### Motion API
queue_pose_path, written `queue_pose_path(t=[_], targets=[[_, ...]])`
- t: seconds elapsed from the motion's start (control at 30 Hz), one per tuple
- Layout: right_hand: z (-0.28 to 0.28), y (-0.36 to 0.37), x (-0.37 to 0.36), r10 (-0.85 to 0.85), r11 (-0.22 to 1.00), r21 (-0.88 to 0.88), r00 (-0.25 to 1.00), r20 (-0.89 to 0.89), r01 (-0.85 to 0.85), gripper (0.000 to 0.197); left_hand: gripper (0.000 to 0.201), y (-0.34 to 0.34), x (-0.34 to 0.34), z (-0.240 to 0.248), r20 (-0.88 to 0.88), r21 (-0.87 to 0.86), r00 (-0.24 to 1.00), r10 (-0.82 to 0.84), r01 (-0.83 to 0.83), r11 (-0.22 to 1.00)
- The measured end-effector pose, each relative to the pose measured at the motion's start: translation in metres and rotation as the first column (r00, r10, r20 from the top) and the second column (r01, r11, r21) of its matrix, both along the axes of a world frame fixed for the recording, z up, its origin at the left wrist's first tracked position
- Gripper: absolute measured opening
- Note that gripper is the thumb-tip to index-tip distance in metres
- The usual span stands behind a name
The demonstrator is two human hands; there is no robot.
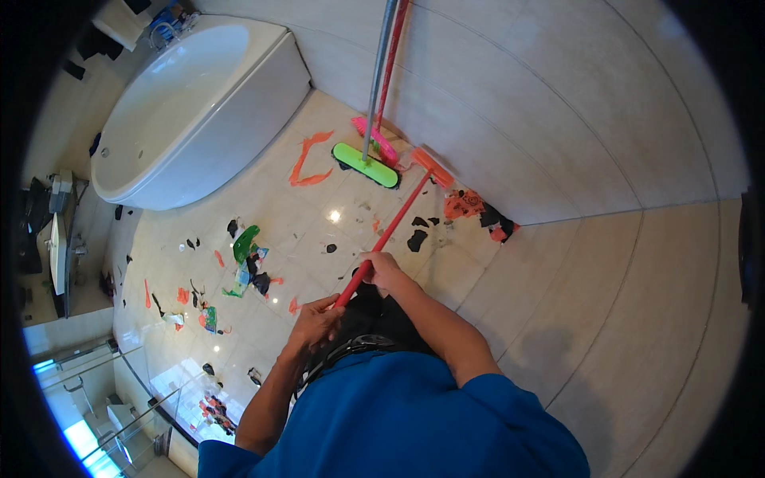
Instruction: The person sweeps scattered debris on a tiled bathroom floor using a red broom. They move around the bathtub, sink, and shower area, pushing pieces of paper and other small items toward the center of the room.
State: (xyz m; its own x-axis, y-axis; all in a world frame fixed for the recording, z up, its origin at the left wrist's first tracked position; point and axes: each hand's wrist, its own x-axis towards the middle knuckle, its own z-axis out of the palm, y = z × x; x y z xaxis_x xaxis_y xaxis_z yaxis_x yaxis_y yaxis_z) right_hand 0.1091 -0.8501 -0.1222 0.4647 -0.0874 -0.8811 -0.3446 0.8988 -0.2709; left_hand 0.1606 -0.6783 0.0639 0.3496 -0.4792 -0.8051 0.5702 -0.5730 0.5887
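Both my hands grip the red handle of a broom. My left hand is closed around its near end, close to my waist. Farther up the handle, my right hand is wrapped around it. The broom's orange head rests low against the base of the tiled wall, ahead and slightly right. Just right of that head lie an orange scrap and dark scraps, piled along the wall. Several small black pieces lie on the floor nearer to me.
A lime-green floor-sweeper head and a pink broom head stand at the wall on long handles. The white bathtub fills the far left. Green, black and orange scraps litter the tiled floor. A washbasin is at left.
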Motion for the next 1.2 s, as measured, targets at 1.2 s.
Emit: queue_pose_path(t=[1.2], targets=[[-0.012, -0.066, -0.103, 0.243, 0.969, 0.011, 0.944, -0.222, -0.247, 0.021, 0.042, -0.064, -0.069, -0.008, -0.241, 0.118, 0.964, -0.116, 0.147, 0.982]])
